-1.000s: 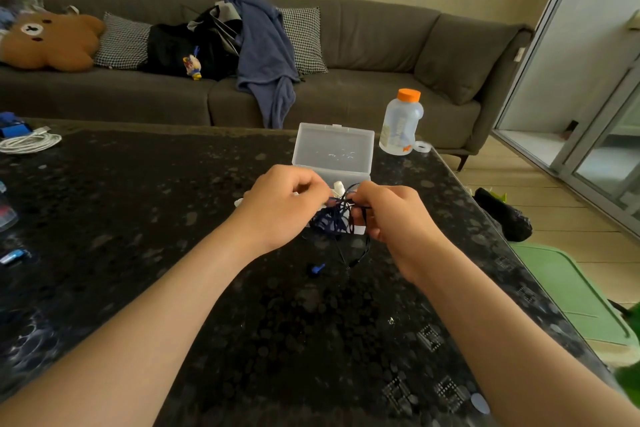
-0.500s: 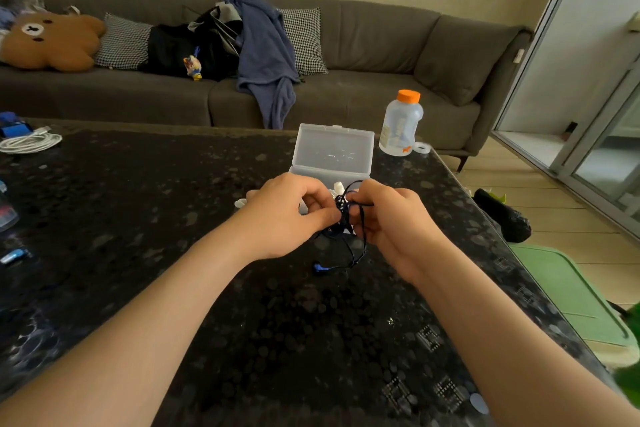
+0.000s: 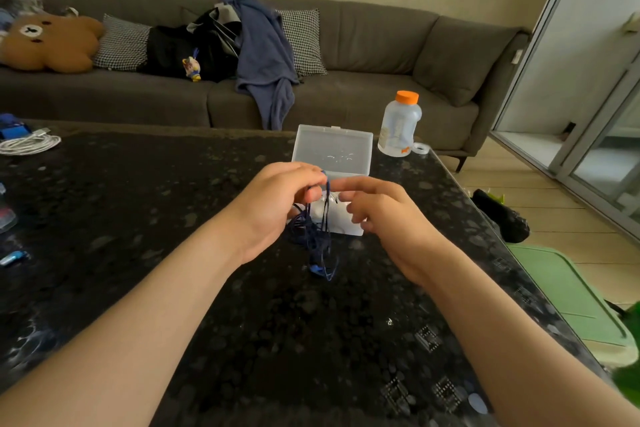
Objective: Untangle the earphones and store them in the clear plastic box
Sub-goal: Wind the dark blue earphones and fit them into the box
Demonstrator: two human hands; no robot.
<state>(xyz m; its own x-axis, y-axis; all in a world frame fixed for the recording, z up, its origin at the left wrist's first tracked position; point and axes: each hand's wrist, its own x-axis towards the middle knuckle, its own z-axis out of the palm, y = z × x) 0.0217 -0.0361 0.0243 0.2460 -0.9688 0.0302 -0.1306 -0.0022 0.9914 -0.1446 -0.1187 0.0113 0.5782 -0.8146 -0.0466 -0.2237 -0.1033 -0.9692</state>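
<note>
Two bare forearms (image 3: 166, 315), bare left hand (image 3: 277, 199) and right hand (image 3: 384, 215).

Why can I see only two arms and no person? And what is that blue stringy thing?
The camera sits on the person's head and looks down, so only their arms show. The left hand pinches tangled blue earphones in its fingers and holds them up; the loose end dangles to the dark table. The right hand stretches one finger toward the cord. Behind the hands stands an open clear box, where the earphones should go. A bottle with an orange cap stands further back, and a white cable lies far left.
</note>
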